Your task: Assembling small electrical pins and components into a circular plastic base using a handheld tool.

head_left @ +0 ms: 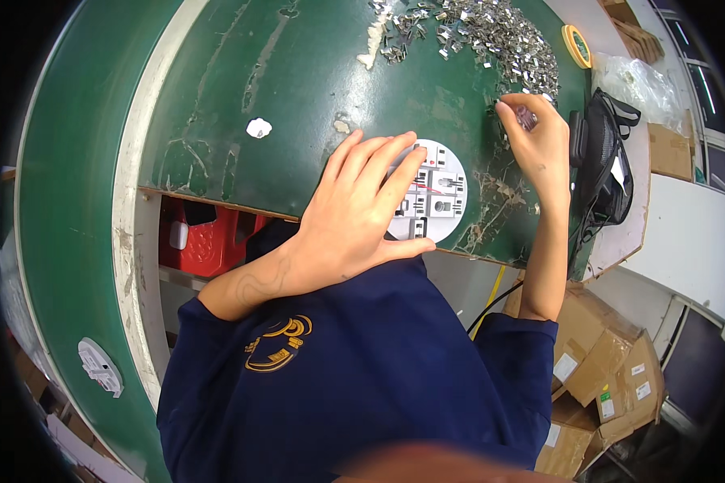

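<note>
My left hand (361, 197) lies over the left part of a round white plastic base (457, 193), fingers spread and thumb at its near rim. Several grey-white blocks with slots and metal parts stand on the base, with a short red piece near the middle; my fingers hide its left side. My right hand (537, 137) is raised to the right, beside a heap of small shiny metal clips (503, 40). Its thumb and forefinger are pinched together. Something small shows at the curled fingers, too unclear to name.
The green worktop (298, 72) is worn and scratched. A yellow tape roll (576, 47), a black mesh bag (608, 161) and clear plastic (640, 88) lie at the right. A red bin (201, 241) sits below; another white base (100, 368) lies on the left green strip. Cardboard boxes (604, 346) stand lower right.
</note>
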{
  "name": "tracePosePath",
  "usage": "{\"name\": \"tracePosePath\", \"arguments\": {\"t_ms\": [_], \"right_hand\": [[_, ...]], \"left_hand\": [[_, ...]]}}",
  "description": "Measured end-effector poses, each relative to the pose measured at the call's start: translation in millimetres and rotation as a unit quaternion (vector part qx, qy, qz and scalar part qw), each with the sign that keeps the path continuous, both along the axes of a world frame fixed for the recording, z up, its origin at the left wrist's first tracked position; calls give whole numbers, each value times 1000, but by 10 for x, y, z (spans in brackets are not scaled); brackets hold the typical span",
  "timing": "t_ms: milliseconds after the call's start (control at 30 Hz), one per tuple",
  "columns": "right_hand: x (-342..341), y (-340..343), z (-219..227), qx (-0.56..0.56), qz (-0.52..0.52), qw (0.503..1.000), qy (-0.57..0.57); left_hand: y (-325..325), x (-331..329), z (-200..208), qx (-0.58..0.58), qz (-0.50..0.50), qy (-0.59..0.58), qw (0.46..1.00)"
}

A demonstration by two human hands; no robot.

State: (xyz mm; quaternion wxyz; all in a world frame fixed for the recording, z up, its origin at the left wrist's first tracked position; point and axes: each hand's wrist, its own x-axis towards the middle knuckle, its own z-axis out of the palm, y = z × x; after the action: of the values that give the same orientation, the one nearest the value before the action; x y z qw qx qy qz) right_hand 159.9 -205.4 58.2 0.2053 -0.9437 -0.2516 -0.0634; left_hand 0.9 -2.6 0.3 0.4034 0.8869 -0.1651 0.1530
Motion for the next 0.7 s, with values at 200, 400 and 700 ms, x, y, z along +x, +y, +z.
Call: {"name": "tracePosePath", "arguments": {"t_ms": [200,400,700], "right_hand": [[81,108,-129,-66,-13,998,-15],[103,85,-129,-60,9,998,-13],[-203,218,95,78,-23,975,205]], "left_hand": [[-21,-23,-1,4,6,-2,1000],[-14,-5,3,6,2,-5,1000],[40,18,52,-11,-10,8,1000]]}}
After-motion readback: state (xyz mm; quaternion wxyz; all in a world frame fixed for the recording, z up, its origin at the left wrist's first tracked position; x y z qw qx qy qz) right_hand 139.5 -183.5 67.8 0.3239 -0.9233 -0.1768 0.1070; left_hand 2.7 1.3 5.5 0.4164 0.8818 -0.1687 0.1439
